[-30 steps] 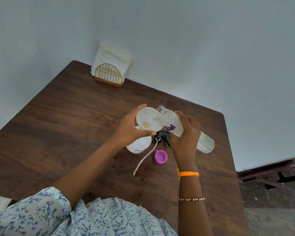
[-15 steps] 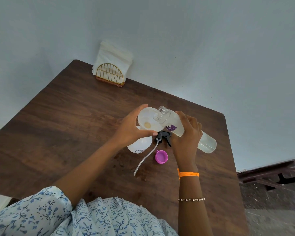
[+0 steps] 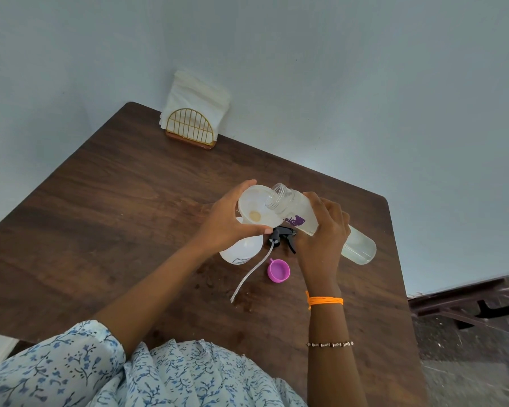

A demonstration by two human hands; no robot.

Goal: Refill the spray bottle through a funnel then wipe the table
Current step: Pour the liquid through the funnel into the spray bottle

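A white funnel sits in the neck of the white spray bottle on the brown table. My left hand grips the funnel's rim with thumb and fingers. My right hand holds a clear refill bottle tilted, its open mouth over the funnel bowl. Clear liquid lies in the bottle's far end. The black spray head with its white tube lies on the table between my hands.
A pink cap lies near my right wrist. A gold napkin holder with white napkins stands at the table's far edge by the wall. Wet spots mark the wood near the tube's end. Dark furniture shows at the right.
The refill bottle's far end has risen slightly, tilting a little more toward the funnel. Both hands keep their hold.
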